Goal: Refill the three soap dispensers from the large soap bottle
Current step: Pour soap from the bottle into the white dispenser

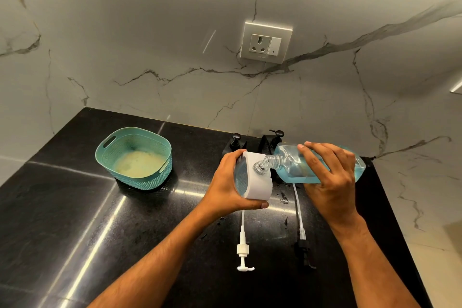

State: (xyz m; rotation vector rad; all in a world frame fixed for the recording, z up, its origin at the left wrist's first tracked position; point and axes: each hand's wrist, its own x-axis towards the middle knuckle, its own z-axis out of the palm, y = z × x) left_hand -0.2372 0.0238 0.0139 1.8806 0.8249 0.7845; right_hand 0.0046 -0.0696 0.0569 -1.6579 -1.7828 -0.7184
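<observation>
Hands on tipped blue-soap bottle (322,165), neck in white dispenser (252,177).

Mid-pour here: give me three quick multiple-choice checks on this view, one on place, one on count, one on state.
1. Where is the teal basket?
A. Left of both hands
B. On the wall
C. Under the white dispenser

2. How many loose pumps lie on the counter?
A. None
B. Two
C. Five

3. How is the large soap bottle held?
A. Upright, capped
B. Tipped, neck at the white dispenser
C. Lying in the basket

Answers: 1 A, it sits far left on the counter. 2 B, a white pump and a black pump. 3 B, the right hand tilts it; the left hand grips the dispenser.
</observation>
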